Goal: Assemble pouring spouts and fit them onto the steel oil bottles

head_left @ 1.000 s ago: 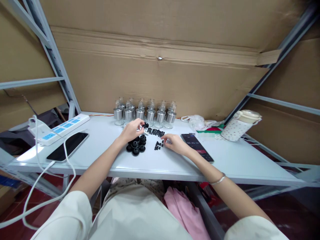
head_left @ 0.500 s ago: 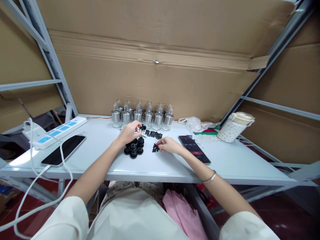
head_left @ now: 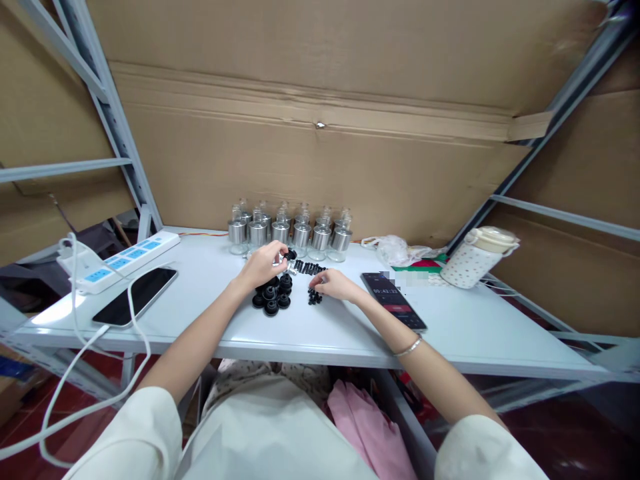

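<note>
My left hand (head_left: pixel 265 264) is closed in a pinch on a small black cap (head_left: pixel 290 255), just in front of the bottles. Below that hand, several round black caps (head_left: pixel 271 293) lie heaped on the white table (head_left: pixel 340 333). My right hand (head_left: pixel 334 285) has its fingers drawn together at a small pile of tiny black pieces (head_left: pixel 315 297); what its fingertips grip, if anything, is too small to make out. Between the hands and the bottles runs a row of short black tubes (head_left: pixel 310 268). Small shiny pieces (head_left: pixel 291 268) lie beside my left fingertips.
Glass bottles with metal sleeves (head_left: pixel 301 237) stand in rows at the back. On the right are a phone showing a timer (head_left: pixel 395 303), a plastic bag (head_left: pixel 395 251) and a dotted flask (head_left: pixel 475 260). A power strip (head_left: pixel 125 263) and a cabled phone (head_left: pixel 137 298) lie left.
The whole view has shifted slightly, so the scene sits further right. My right hand has moved a little left and up over the tiny pieces; my left still holds the black cap.
</note>
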`<state>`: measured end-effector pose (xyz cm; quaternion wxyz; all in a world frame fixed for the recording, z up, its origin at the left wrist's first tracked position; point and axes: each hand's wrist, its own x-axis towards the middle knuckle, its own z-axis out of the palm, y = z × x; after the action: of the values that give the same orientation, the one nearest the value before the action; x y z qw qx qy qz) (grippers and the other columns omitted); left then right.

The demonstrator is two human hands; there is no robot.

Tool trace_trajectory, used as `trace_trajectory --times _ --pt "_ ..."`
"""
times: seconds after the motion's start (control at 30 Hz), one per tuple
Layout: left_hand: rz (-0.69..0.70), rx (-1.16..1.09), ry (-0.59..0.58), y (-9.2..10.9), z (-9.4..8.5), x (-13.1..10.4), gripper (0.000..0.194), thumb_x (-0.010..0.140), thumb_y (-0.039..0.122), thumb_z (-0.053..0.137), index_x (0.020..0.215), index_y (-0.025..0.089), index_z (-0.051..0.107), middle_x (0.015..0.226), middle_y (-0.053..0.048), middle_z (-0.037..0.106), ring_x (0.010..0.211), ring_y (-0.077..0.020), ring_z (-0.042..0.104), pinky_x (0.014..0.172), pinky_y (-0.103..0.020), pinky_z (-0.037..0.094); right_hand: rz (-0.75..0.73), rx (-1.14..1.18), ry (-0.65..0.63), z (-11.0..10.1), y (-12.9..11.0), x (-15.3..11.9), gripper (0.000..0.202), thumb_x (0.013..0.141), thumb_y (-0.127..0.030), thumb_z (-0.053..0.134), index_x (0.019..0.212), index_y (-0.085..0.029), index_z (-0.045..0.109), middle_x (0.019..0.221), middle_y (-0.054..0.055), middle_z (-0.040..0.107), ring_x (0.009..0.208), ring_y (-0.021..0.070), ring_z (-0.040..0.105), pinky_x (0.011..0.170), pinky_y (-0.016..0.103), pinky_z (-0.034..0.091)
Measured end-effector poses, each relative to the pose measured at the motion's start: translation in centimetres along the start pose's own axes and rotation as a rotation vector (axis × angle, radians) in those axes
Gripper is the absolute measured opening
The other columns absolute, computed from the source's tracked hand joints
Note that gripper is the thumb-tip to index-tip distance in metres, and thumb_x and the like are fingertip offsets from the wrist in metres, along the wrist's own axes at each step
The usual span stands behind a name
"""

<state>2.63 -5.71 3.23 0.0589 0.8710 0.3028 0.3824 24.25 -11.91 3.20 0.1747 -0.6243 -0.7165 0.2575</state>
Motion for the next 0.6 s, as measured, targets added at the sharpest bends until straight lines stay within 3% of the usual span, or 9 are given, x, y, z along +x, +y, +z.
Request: trace_trajectory --times 0.17,0.3,0.43,0.6 --pt "-0.008 -0.004 -0.006 0.34 -0.13 0.01 0.012 0.077 0.018 0.05 0.09 0.018 0.051 0.077 0.001 0.054 0.067 -0.0121 0.055 0.069 -0.025 0.044 -0.023 0.005 -0.049 -0.29 0.18 -0.48 0.029 0.067 -0.01 0.051 0.084 -0.012 0.074 0.068 0.003 0.068 0.06 0.0116 0.056 0.06 0.021 0.045" --pt "-0.017 -0.001 -0.015 0.46 -0.17 -0.03 0.013 0.077 0.018 0.05 0.089 0.018 0.051 0.077 0.001 0.054 0.067 -0.0125 0.055 0.069 -0.026 0.044 -0.151 0.004 -0.039 -0.53 0.29 -0.07 0.03 0.065 -0.009 0.052 0.086 -0.012 0.073 0.083 0.005 0.07 0.073 0.0138 0.059 0.069 0.023 0.046" --pt "-0.018 -0.001 -0.016 0.4 -0.17 -0.05 0.013 0.076 0.018 0.049 0.089 0.019 0.051 0.079 0.001 0.055 0.068 -0.0126 0.055 0.069 -0.026 0.044 -0.364 0.025 -0.192 -0.41 0.21 0.25 0.035 0.061 -0.006 0.052 0.089 -0.014 0.073 0.097 0.006 0.067 0.086 0.0158 0.06 0.078 0.025 0.046" --pt "-0.013 -0.001 -0.016 0.47 -0.18 -0.01 0.013 0.076 0.018 0.05 0.089 0.019 0.052 0.079 0.001 0.056 0.067 -0.0123 0.055 0.068 -0.025 0.044 -0.356 0.027 -0.22 -0.35 0.73 -0.03 0.036 0.062 -0.007 0.05 0.089 -0.014 0.073 0.095 0.007 0.068 0.086 0.0164 0.061 0.078 0.025 0.047"
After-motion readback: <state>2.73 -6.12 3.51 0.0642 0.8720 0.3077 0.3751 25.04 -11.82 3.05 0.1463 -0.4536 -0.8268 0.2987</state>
